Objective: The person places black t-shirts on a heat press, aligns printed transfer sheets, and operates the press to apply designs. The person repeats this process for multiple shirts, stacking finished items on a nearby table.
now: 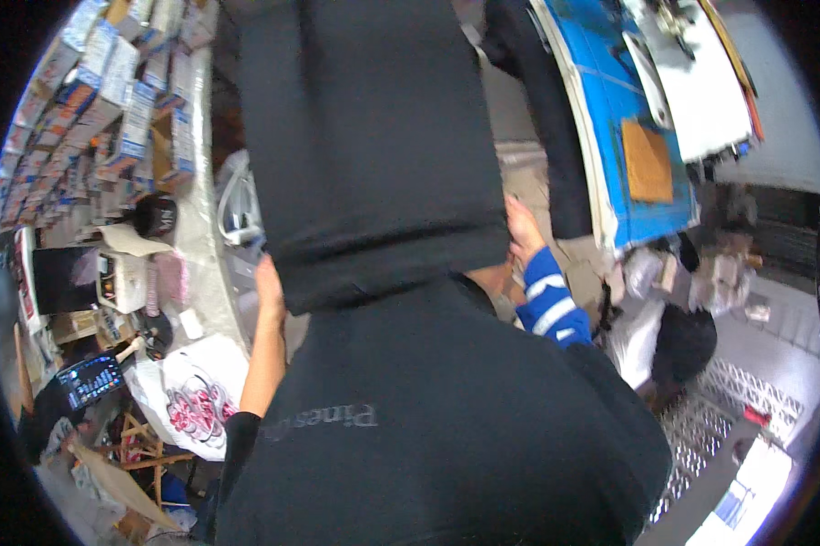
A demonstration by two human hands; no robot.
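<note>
In the frame's upper centre, a black cloth is held by its side edges — gripped by left hand and right hand.

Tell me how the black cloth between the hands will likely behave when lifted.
The black cloth will probably flop, as soft folds already run across it near the left hand and right hand. Held at its side edges, it may sag in the middle. It seems unlikely to break: no rigid parts show.
</note>
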